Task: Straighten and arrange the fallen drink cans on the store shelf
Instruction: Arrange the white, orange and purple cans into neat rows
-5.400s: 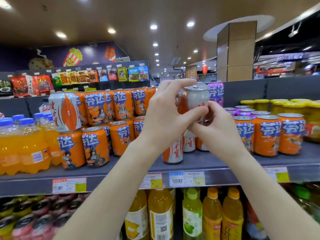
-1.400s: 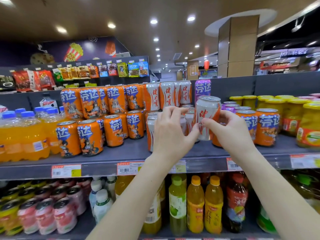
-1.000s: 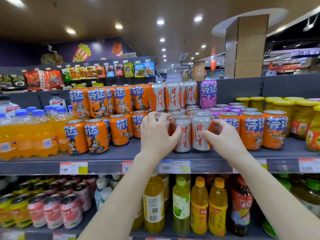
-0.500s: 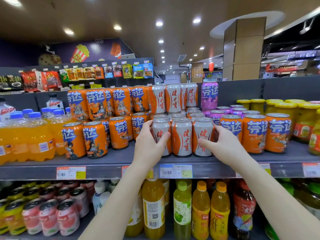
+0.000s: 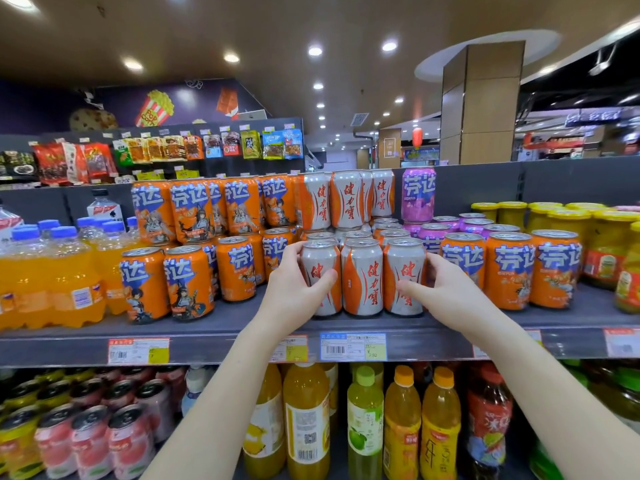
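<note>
"While we are facing the shelf (image 5: 225,320), where are our hands sitting?"

"We are gripping the front row of white cans from both ends. Our left hand (image 5: 294,296) is wrapping the left white can (image 5: 320,268): the thumb is lying across its front and the fingers (image 5: 290,255) are curling round its outer side."

"And the other?"

"Our right hand (image 5: 450,292) is doing the same on the right white can (image 5: 403,268), with the thumb pressing on the front and the fingers (image 5: 439,266) curling round its outer side. The middle white can (image 5: 362,275) is standing between the two, close against both."

"Where is that row standing?"

"All three are standing upright at the front edge of the shelf, about midway along it, just above the blue price tag (image 5: 352,346). More white cans are standing close behind them, and a second tier (image 5: 346,199) is sitting on top, further back."

"What is flanking us?"

"Orange cans (image 5: 187,282) are standing towards the left end, some near the front edge, others stacked at the back. Another group of orange cans (image 5: 509,268) is lining up just beside our right hand, with purple cans (image 5: 433,232) behind them. Orange soda bottles (image 5: 41,282) are filling the left end, and yellow-lidded jars (image 5: 554,220) are crowding the right end. Juice bottles (image 5: 401,417) are standing on the lower shelf beneath."
</note>
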Demonstrator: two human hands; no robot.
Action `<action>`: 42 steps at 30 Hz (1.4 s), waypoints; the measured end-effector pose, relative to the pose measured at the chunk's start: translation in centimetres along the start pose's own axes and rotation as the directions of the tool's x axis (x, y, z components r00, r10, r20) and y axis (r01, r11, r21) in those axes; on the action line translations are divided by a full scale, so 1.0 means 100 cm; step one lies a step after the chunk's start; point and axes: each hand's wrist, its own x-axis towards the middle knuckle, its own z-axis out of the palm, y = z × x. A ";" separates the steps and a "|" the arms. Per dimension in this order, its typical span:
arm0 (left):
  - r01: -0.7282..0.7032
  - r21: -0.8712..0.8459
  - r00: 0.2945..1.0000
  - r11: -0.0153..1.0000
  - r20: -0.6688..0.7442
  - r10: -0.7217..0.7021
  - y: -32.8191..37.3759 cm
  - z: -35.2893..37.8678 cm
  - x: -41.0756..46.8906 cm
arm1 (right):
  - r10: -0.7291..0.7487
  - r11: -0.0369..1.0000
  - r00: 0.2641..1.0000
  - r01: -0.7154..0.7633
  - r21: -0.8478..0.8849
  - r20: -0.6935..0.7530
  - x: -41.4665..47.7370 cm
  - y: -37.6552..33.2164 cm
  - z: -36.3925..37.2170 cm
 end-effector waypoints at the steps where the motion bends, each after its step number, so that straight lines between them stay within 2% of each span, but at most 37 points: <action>1: 0.002 -0.001 1.000 1.000 -0.010 -0.002 0.000 0.000 0.000 | 0.000 1.000 1.000 0.000 0.005 0.009 0.000 0.000 0.000; 6: -0.007 0.014 0.998 1.000 -0.062 0.008 0.000 0.001 -0.001 | 0.012 1.000 1.000 -0.012 -0.005 -0.002 -0.003 0.001 0.003; 10: -0.018 0.003 0.996 1.000 -0.086 0.018 0.000 0.001 -0.004 | -0.039 0.994 0.996 0.030 -0.103 -0.085 -0.006 0.002 0.006; 17: -0.018 0.035 0.998 0.999 -0.064 0.021 0.000 0.000 -0.005 | -0.047 0.979 0.998 0.040 -0.200 -0.031 -0.011 -0.003 0.001; 20: -0.041 0.062 0.995 0.997 -0.088 0.047 -0.002 -0.001 -0.008 | -0.072 0.956 0.992 0.040 -0.290 -0.100 -0.017 -0.006 0.000; 23: -0.043 0.054 0.987 0.998 -0.152 0.050 -0.005 -0.008 -0.012 | -0.250 0.928 0.925 0.144 -0.344 -0.285 -0.024 -0.012 0.004; 25: -0.054 0.069 0.967 0.996 -0.245 0.069 -0.008 -0.017 -0.014 | -0.378 0.903 0.860 0.260 -0.343 -0.342 -0.029 -0.022 0.013; 28: -0.079 0.116 0.914 0.990 -0.389 0.118 -0.013 -0.037 -0.019 | -0.522 0.842 0.791 0.418 -0.342 -0.318 -0.034 -0.045 0.037; 32: -0.052 0.184 0.873 0.981 -0.469 0.135 -0.026 -0.065 -0.027 | -0.611 0.790 0.737 0.543 -0.284 -0.290 -0.032 -0.068 0.059; 35: -0.082 0.188 0.853 0.979 -0.495 0.166 -0.031 -0.069 -0.031 | -0.588 0.809 0.712 0.502 -0.306 -0.385 -0.019 -0.064 0.041; 38: -0.147 0.192 0.862 0.970 -0.457 0.221 -0.021 -0.050 -0.037 | -0.484 0.874 0.704 0.361 -0.324 -0.520 -0.003 -0.040 -0.003; 42: -0.290 0.231 0.852 0.929 -0.381 0.360 0.007 -0.010 -0.040 | -0.327 0.938 0.726 0.173 -0.299 -0.605 0.000 -0.001 -0.057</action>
